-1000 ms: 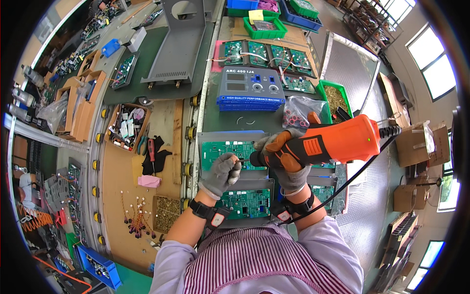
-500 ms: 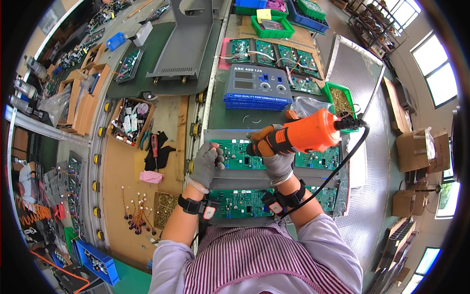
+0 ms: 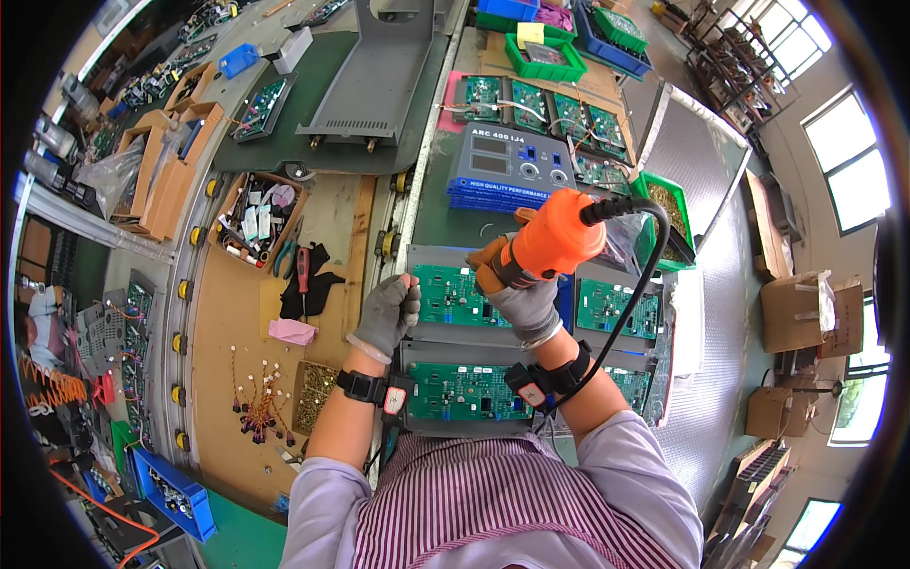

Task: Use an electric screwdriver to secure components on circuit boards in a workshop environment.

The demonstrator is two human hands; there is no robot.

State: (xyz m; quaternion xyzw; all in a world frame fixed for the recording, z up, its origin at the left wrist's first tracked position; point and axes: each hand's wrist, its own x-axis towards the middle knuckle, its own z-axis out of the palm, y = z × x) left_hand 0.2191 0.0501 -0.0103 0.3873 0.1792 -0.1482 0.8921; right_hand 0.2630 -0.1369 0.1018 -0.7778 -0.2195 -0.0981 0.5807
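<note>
My right hand (image 3: 524, 305), in a grey and orange work glove, grips an orange electric screwdriver (image 3: 555, 239) above the right end of a green circuit board (image 3: 450, 296). The tool lies tilted, with its black cord end up and to the right; my hand hides its tip. My left hand (image 3: 387, 313), in a grey glove, is closed with fingers curled beside that board's left edge. What its fingertips hold, if anything, cannot be seen. More boards lie on dark plates: one nearer me (image 3: 469, 392), one at the right (image 3: 618, 308), and another partly behind my right arm (image 3: 630, 384).
Ahead lies a stack of blue-grey machine panels (image 3: 510, 166), with wired boards (image 3: 531, 104) behind. A green bin of small metal parts (image 3: 666, 213) stands right. Left are a carton of parts (image 3: 256, 220), a red-handled screwdriver (image 3: 302, 275), pliers (image 3: 285, 256) and a screw box (image 3: 315, 394).
The electric screwdriver's rear end has swung left and up, and my right hand has shifted slightly left. My left hand stays closed by the board's edge. The whole view has turned a little.
</note>
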